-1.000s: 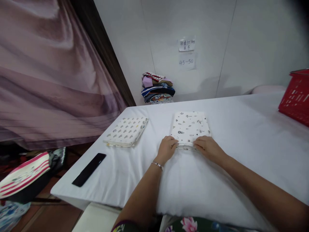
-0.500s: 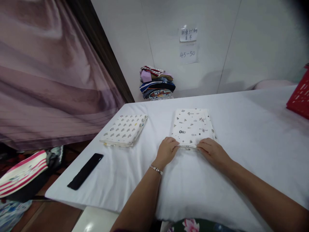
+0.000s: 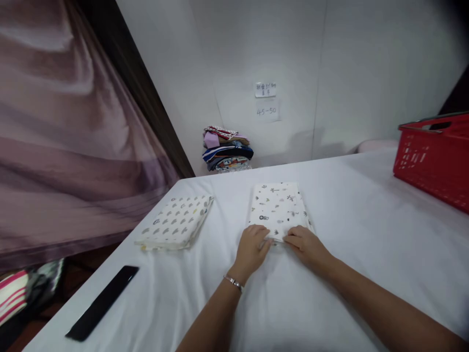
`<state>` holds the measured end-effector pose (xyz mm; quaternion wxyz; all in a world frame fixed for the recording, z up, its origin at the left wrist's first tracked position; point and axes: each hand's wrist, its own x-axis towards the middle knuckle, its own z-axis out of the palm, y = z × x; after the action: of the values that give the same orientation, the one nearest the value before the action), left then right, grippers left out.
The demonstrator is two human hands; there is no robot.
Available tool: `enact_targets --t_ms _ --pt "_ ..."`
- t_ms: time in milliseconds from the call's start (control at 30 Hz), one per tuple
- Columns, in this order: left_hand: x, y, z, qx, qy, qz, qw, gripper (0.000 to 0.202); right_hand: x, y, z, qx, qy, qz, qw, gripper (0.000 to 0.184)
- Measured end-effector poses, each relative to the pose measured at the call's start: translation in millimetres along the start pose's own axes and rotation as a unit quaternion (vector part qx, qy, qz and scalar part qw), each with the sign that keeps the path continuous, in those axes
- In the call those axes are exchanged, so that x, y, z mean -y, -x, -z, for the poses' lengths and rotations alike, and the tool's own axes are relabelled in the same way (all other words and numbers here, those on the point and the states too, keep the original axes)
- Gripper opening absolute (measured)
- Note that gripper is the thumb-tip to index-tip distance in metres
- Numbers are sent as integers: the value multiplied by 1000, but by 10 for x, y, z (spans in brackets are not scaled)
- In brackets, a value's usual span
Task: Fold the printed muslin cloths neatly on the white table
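A white folded cloth [image 3: 277, 208] printed with small animals and palm trees lies flat on the white-covered table in front of me. At its near left corner, my left hand [image 3: 252, 248] grips the folded edge, thumb below and fingers on top. My right hand [image 3: 307, 247] pinches the same near edge a little to the right. Both hands are closed on the cloth, and a bracelet [image 3: 233, 282] circles my left wrist. Off to the left rests another folded cloth [image 3: 178, 221] with grey cloud-like or cactus-like prints, touched by neither hand.
A long black flat object [image 3: 104, 303] lies at the table's left side. The red basket [image 3: 432, 161] stands at the right. Beyond the far edge is a stack of folded fabrics [image 3: 227, 151] against the wall. A pinkish curtain [image 3: 73, 146] hangs at left.
The view has tilted up and turned right, bringing more of the red basket into sight. My hands keep hold of the cloth's near edge and sit slightly closer together.
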<state>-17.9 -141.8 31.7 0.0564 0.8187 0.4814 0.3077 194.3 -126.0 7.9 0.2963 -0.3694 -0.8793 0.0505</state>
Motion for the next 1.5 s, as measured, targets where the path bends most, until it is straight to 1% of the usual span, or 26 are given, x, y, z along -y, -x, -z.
enact_targets --t_ms 67,133,167,233,300,333,367,433,467,500,533,667,733,800,833,900,933,967,1033,1100,1167,1267,1333,1400,1500 --pt "-117 -62 -97 17 -7 -33 999 30 1 1 18 -4 -21 -1 1000 23" --pt "-192 -99 -216 48 -33 -51 997 37 -26 9 60 -10 -58 -10 998 22" --pt "-210 -105 -275 65 -49 -54 995 41 -58 17 85 -23 -77 -19 997 23" --pt "-214 -97 -370 88 -78 -55 992 47 -166 41 126 -76 -95 -55 991 24" --pt "-193 -75 -419 94 -97 -55 989 50 -324 74 141 -140 -93 -118 979 24" --pt "-182 -66 -428 92 -103 -57 989 51 -410 92 137 -160 -93 -162 969 25" --pt "-174 -60 -430 89 -108 -59 988 51 -493 108 126 -165 -101 -210 958 27" --pt "-171 -62 -426 82 -121 -64 987 49 -629 133 96 -144 -131 -309 931 35" --pt "-175 -69 -428 78 -130 -65 986 48 -676 140 84 -128 -149 -348 917 41" --pt "-182 -80 -434 75 -140 -65 985 45 -707 141 77 -114 -166 -374 905 46" --pt "-189 -93 -445 73 -151 -66 984 43 -724 139 75 -101 -181 -386 899 50" --pt "-163 -143 -473 71 -190 -92 975 36 -680 115 98 -82 -212 -369 901 50" --pt "-78 -158 -421 69 -200 -113 971 32 -591 113 86 -81 -224 -364 900 50" --pt "71 -163 -309 67 -206 -120 969 29 -456 121 40 -65 -247 -356 899 48" --pt "165 -161 -237 65 -210 -112 969 28 -381 125 9 -45 -264 -346 899 48" --pt "365 -150 -93 60 -220 -75 971 29 -259 121 -47 -5 -299 -318 900 48" --pt "457 -140 -32 57 -222 -50 972 30 -234 108 -61 2 -310 -305 900 48" --pt "536 -129 14 54 -219 -27 974 32 -245 84 -58 -7 -313 -298 902 47" --pt "637 -105 59 49 -187 12 981 39 -388 -3 1 -65 -278 -302 910 43" --pt "654 -85 52 47 -131 46 989 46 -666 -141 117 -125 -210 -322 915 38" --pt "603 -71 25 44 -70 84 993 48 -1001 -311 246 -135 -161 -345 915 34" --pt "453 -49 -13 22 -7 132 991 37 -1429 -577 359 -113 -147 -376 908 35" --pt "341 -21 -45 6 10 131 991 31 -1606 -748 354 -81 -151 -394 903 35" --pt "239 13 -94 0 8 110 994 34 -1701 -913 305 -42 -161 -409 897 36" --pt "136 50 -177 14 -11 87 996 42 -1758 -1127 229 12 -167 -429 888 37"
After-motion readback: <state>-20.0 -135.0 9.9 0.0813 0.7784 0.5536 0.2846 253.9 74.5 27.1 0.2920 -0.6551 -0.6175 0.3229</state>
